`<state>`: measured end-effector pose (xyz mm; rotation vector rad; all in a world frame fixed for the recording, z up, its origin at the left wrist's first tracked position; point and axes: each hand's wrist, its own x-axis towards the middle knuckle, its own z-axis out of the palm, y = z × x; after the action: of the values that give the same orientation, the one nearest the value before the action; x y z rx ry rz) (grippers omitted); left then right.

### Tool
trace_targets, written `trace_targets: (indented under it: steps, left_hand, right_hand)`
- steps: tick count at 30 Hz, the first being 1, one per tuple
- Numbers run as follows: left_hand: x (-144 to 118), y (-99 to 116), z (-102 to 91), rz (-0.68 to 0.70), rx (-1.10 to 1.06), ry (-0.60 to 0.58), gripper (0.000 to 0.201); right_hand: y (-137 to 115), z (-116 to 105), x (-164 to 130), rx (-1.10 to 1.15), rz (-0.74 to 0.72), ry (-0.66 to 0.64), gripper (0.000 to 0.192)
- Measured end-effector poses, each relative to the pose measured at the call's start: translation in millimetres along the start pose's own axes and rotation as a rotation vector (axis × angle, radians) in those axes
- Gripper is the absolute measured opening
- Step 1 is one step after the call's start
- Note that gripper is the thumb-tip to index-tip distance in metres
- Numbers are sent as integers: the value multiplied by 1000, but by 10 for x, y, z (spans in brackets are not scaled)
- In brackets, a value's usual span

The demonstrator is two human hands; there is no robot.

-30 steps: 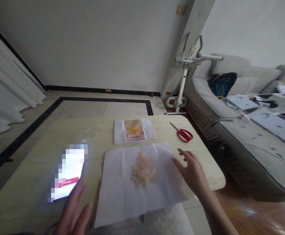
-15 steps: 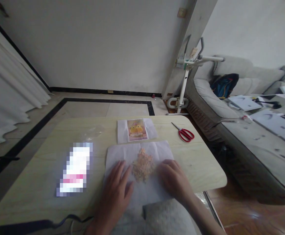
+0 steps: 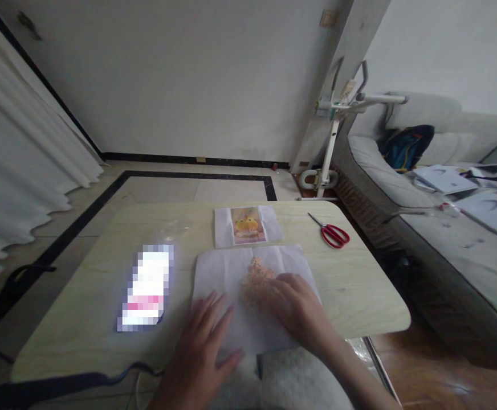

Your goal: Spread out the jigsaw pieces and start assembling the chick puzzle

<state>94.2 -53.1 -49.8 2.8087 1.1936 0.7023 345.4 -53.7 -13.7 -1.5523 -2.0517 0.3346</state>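
In the lower middle of the frame we see our left hand (image 3: 201, 347) lying flat on a white sheet of paper (image 3: 220, 270), its fingers (image 3: 214, 304) spread and extended, gripping nothing. Just to its right, our right hand (image 3: 297, 310) rests palm down on the same sheet, its fingers reaching into a small pile of pale orange bits (image 3: 255, 276) that sits near the middle of the paper; they are loosely curved over the pile, and we cannot tell whether they pinch any of it. The sheet lies on a light wooden surface (image 3: 359, 296), its near edge hanging toward us at the bottom of the frame. Just above the sheet, toward the centre of the frame, lies a smaller white sheet with a coloured picture (image 3: 247, 225) printed on it. To the right of that, well apart from both hands, a pair of red-handled scissors (image 3: 333, 232) lies on the surface. Left of the large sheet a phone (image 3: 146, 287) lies flat with its screen lit, and a dark cable (image 3: 81, 378) runs along the near edge at lower left. At the right of the frame stands a grey sofa (image 3: 381, 182) with papers strewn over it.
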Motion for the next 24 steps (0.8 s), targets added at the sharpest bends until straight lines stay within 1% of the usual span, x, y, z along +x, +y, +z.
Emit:
trace_targets:
  steps: [2, 4, 6, 8, 10, 11, 16, 18, 22, 24]
  left_hand:
    - [-69, 43, 10, 35, 27, -11, 63]
    - [-106, 82, 38, 43, 50, -10, 63]
    - [-116, 109, 68, 52, 60, -8, 58]
    - [-115, 119, 88, 67, 58, -2, 52]
    - [-119, 116, 102, 68, 52, 7, 49]
    - [-125, 111, 108, 66, 46, 12, 47]
    - [-151, 101, 117, 49, 25, -6, 38]
    - [-143, 114, 100, 47, 9, -13, 34]
    - [-102, 151, 39, 24, -57, 22, 29]
    - [-86, 168, 6, 11, -79, 31, 28]
  right_hand:
    - [-26, 43, 66, -31, -36, -58, 40]
    - [-63, 109, 145, -55, -84, -106, 44]
    - [-100, 176, 209, -94, -127, -129, 47]
    - [-127, 224, 245, -150, -154, -144, 56]
    - [-141, 250, 259, -199, -157, -156, 64]
    - [-144, 257, 263, -212, -154, -158, 66]
    - [-135, 280, 288, -157, -193, -164, 54]
    - [-125, 287, 293, -129, -217, -154, 45]
    - [-96, 305, 287, -98, -237, -122, 24]
    - [-77, 322, 281, -83, -225, -94, 19]
